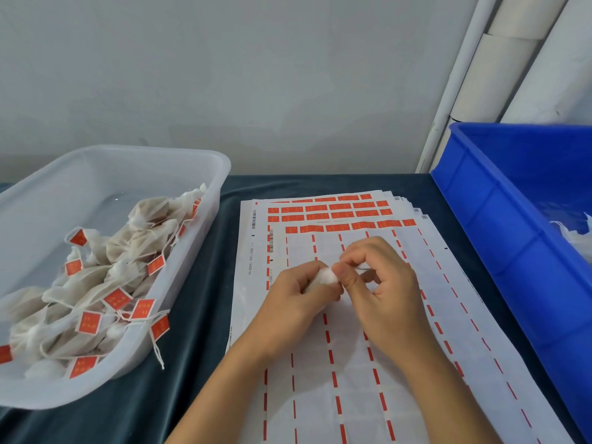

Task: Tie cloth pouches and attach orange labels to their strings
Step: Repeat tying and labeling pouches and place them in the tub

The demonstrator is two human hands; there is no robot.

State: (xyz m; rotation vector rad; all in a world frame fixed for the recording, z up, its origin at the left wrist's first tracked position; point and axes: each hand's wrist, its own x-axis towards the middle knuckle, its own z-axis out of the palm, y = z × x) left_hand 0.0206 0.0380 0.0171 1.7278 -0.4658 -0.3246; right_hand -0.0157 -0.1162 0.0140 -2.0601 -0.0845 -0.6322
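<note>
- Two bare forearms reach in from the near edge of the counter (198, 315), which is covered in dark teal cloth.
- The left hand (298, 302) is closed around a small white cloth pouch (328, 277); only the gathered white top of the pouch shows between the fingers.
- The right hand (381, 283) touches the left, its thumb and forefinger pinched together right at the pouch top; whether they grip a string cannot be told.
- Both hands hover over the label sheets (352, 395), a fanned stack of white backing paper lying at the middle of the counter, mostly peeled, with red dashes left between the empty cells.
- Rows of unused orange labels (333, 208) remain along the far end of the sheets.
- At the left edge of the counter sits a clear plastic bin (179, 283) holding a pile of finished pouches (96, 283) with orange tags on their strings; one string hangs over the bin's near rim.
- At the right edge stands a blue crate (499, 219) with something white inside.
- Beyond the far edge is a grey wall (256, 75), with white pipes (480, 75) at the far right corner.
</note>
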